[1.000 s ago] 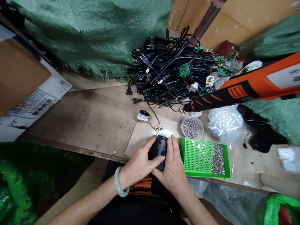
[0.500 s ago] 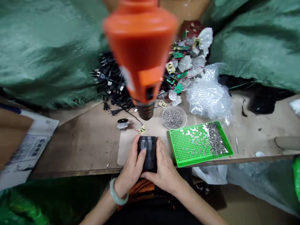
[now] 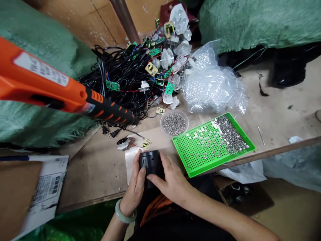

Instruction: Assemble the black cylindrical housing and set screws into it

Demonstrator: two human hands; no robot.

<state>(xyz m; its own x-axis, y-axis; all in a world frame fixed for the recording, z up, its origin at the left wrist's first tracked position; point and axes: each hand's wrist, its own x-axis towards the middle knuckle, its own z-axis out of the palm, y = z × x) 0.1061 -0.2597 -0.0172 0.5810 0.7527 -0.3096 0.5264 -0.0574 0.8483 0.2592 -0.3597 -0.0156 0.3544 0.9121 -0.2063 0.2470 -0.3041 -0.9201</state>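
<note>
L hand (image 3: 135, 187) & R hand (image 3: 173, 182) both grip the black housing (image 3: 150, 162), at the near edge of the table (image 3: 95, 167), about centre. L hand runs up its left side, fingers flat on the wall. R hand comes in from the right, fingers laid across the near part. Housing lies on a pale card (image 3: 130, 160), slotted far end in view. Pale bracelet (image 3: 124, 215) on L wrist.

Just far of the housing: small yellow board (image 3: 146, 144), wired w/ thin leads to a round white part (image 3: 123, 143) on its left.

Right of housing, near R hand: green tray (image 3: 193, 157) w/ rows of holes. Screws are heaped at its far-right corner and others are scattered over the holes. Just far of the tray's left corner: clear bowl (image 3: 162, 124) full of screws.

Orange driver (image 3: 50, 88) reaches in from the left above the table, black tip pointing right at the cable heap (image 3: 120, 73). Heap sits far-centre, plugs at its near-left. Green boards (image 3: 155, 52) & white parts are mixed in on its far-right side. Clear bag (image 3: 213, 87) lies right of that. Green sacks (image 3: 250, 20) at far right & left. Leaflet (image 3: 47, 184) near-left.
</note>
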